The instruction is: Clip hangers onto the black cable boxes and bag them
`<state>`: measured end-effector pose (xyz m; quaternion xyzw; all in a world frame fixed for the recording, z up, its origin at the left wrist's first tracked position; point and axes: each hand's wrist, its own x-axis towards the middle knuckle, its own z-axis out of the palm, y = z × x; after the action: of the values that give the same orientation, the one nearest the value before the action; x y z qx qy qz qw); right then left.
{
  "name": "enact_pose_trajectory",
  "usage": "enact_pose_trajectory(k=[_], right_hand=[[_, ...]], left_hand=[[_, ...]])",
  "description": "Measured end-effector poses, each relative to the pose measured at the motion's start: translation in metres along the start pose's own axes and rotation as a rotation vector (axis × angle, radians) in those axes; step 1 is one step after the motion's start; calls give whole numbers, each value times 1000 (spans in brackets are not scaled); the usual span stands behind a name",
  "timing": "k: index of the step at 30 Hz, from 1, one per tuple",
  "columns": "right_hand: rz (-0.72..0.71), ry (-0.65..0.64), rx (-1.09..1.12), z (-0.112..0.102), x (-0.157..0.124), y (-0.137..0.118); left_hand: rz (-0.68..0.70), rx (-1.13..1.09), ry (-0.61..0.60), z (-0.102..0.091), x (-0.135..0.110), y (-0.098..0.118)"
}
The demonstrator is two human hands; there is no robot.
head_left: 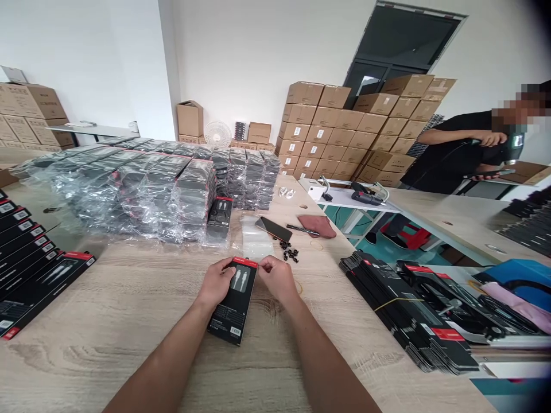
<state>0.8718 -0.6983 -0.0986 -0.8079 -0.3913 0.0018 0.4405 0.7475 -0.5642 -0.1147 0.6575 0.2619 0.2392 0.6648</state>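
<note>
A flat black cable box point(235, 301) with a red top edge and a clear window lies on the wooden table point(129, 321) in front of me. My left hand point(217, 282) grips its upper left corner with curled fingers. My right hand point(275, 278) pinches the red top edge at the upper right corner. Just beyond the box lies a clear plastic sleeve point(257, 241). Small black parts point(290, 251) are scattered near my right hand.
Shrink-wrapped stacks of boxes point(142, 183) fill the far left of the table. Flat black boxes lie in rows at the left edge point(30, 269) and right point(408, 310). A phone point(274, 228) and a brown pouch point(317, 225) lie beyond. A person in black point(460, 152) stands at far right; cartons point(357, 132) are stacked behind.
</note>
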Motion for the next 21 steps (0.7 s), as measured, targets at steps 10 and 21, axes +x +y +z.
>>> enact_pose_trajectory(k=[10,21], right_hand=[[102,41,596,0,-9,-27],[-64,-228,566,-22,-17,-45]], left_hand=[[229,-150,90,7,-16,27],[282,-26,-192,-41,-21,60]])
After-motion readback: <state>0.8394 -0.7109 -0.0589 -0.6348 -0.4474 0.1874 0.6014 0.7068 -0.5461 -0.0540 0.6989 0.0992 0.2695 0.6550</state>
